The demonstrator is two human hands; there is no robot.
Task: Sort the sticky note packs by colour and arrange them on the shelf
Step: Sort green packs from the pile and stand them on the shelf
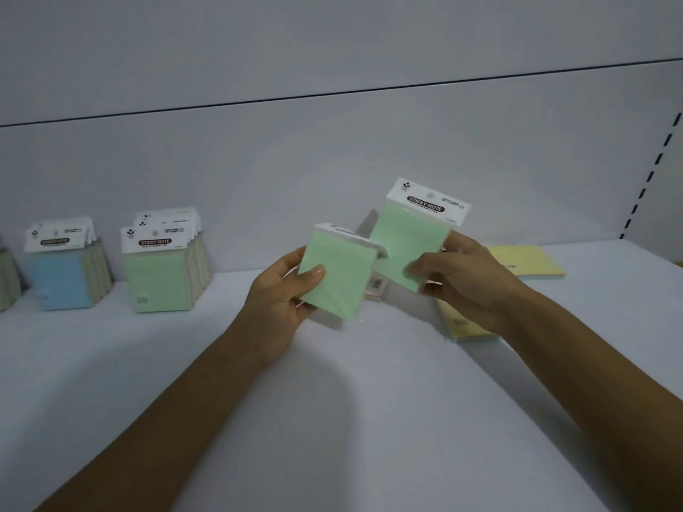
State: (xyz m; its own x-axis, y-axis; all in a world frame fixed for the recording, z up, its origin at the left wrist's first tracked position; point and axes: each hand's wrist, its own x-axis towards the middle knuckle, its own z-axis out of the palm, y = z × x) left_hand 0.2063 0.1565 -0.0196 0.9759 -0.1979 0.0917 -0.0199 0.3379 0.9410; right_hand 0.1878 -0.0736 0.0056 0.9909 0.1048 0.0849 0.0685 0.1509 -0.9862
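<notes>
Far left, a greyish stack was cut by the frame edge. Beside it a blue row of packs stood upright near the back panel, then a green row; both had white card headers and glossy wrap. Bare white shelf ran from the green row to your left hand and along the whole front. Your left hand gripped a green pack, tilted with its header away from you, thumb on its face and fingers curled round its side. Just beside it, whether touching I couldn't tell, your right hand clamped a second green pack, upright with its "STICKY NOTE" header on top, fingers closed on its lower corner. Both packs were held above the shelf. Behind them lay a small pack, mostly hidden. A yellow pack lay flat under your right wrist. A far yellow pack lay flat further right, near the slotted upright.
</notes>
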